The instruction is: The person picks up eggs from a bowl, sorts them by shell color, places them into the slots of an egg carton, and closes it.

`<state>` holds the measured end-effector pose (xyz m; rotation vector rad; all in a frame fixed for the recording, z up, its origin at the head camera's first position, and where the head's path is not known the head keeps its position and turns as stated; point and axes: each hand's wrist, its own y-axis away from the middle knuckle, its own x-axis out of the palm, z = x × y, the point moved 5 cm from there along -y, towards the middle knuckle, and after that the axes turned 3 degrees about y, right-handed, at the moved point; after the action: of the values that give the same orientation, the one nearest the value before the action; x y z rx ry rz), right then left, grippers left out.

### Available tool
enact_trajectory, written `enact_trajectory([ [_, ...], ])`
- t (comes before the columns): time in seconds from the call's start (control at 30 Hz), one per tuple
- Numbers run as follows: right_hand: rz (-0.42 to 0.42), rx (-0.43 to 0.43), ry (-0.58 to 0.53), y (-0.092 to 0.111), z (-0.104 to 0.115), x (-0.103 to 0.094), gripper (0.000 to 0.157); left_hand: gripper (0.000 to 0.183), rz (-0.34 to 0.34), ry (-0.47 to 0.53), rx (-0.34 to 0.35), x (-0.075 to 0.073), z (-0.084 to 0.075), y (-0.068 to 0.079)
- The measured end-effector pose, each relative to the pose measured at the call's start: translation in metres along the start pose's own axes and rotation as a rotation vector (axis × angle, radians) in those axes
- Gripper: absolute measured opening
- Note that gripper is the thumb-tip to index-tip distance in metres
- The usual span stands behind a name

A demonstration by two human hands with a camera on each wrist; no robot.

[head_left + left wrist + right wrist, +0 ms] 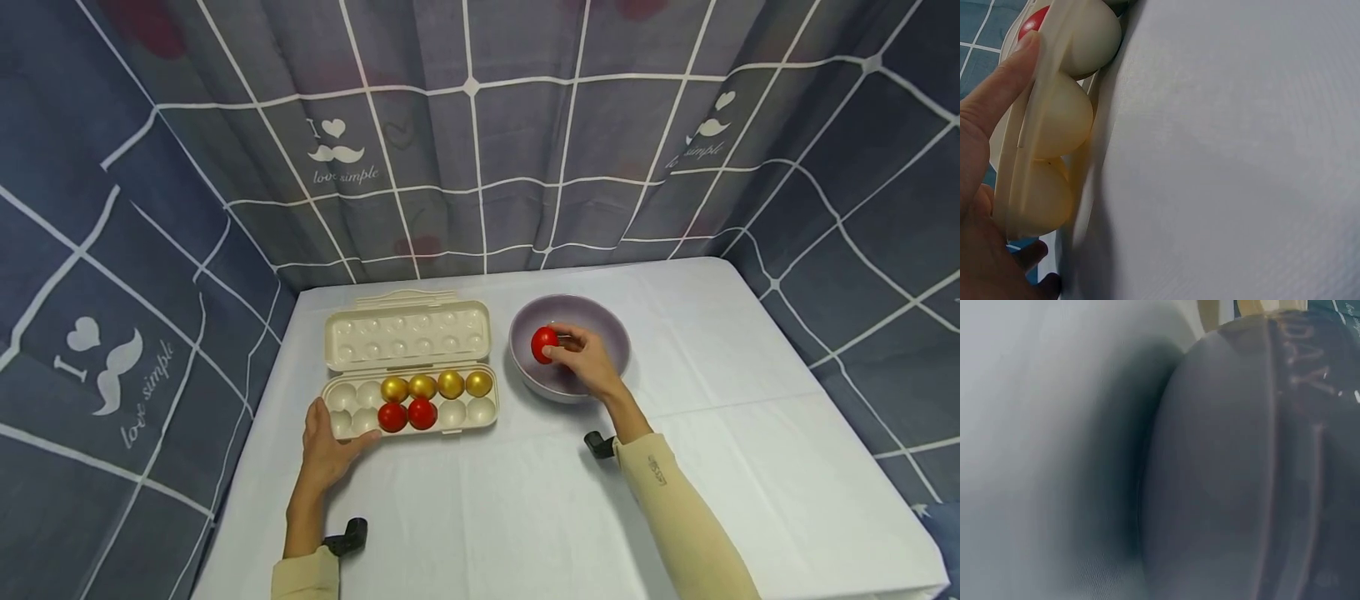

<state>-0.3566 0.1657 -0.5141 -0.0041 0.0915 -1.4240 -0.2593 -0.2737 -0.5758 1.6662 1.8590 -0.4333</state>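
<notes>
My left hand (326, 454) grips the left end of a cream plastic egg box (481, 412). Its thumb (1015, 69) lies along the front rim in the left wrist view, with the other fingers round the end. The lid (408, 336) lies folded open behind. Several gold eggs (422, 386) sit in the back row, and two red eggs (392, 417) stand side by side in the front row. Between thumb and fingertips, my right hand (591, 362) pinches another red egg (543, 344) over a purple bowl (558, 393).
A white cloth (480, 517) covers the table, and a grey checked curtain (420, 167) hangs behind and at both sides. Black wrist devices (352, 535) are worn near both sleeves. The right wrist view is mostly filled by the bowl's outer wall (1210, 462).
</notes>
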Motion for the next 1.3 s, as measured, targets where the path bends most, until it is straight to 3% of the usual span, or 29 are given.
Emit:
enact_trajectory([
  [0.17, -0.129, -0.152, 0.0, 0.017, 0.026, 0.008, 0.042, 0.133, 0.003, -0.006, -0.002, 0.001, 0.0, 0.001],
  [0.3, -0.156, -0.256, 0.018, 0.03, 0.041, 0.028, 0.041, 0.133, 0.002, -0.01, 0.001, 0.001, 0.0, 0.001],
  [0.43, -0.091, -0.273, -0.004, 0.038, 0.042, 0.056, 0.042, 0.132, -0.003, -0.007, 0.009, 0.002, 0.0, 0.0],
  [0.67, 0.077, -0.298, 0.001, 0.039, 0.008, 0.114, 0.047, 0.133, 0.001, -0.006, 0.002, 0.001, -0.001, 0.001],
  [0.87, 0.176, -0.323, 0.22, 0.039, -0.007, 0.15, 0.048, 0.132, -0.003, -0.002, 0.006, 0.0, -0.001, 0.0],
  [1.0, 0.184, -0.424, 0.494, 0.041, -0.011, 0.162, 0.043, 0.133, 0.004, 0.0, -0.004, 0.0, -0.001, 0.001],
  [1.1, 0.19, -0.502, 0.635, 0.042, -0.012, 0.168, 0.04, 0.133, 0.002, -0.005, -0.007, 0.0, -0.001, 0.001],
  [1.3, 0.203, -0.489, 0.675, 0.04, -0.014, 0.171, 0.039, 0.132, -0.002, -0.003, 0.002, 0.0, -0.002, 0.0],
])
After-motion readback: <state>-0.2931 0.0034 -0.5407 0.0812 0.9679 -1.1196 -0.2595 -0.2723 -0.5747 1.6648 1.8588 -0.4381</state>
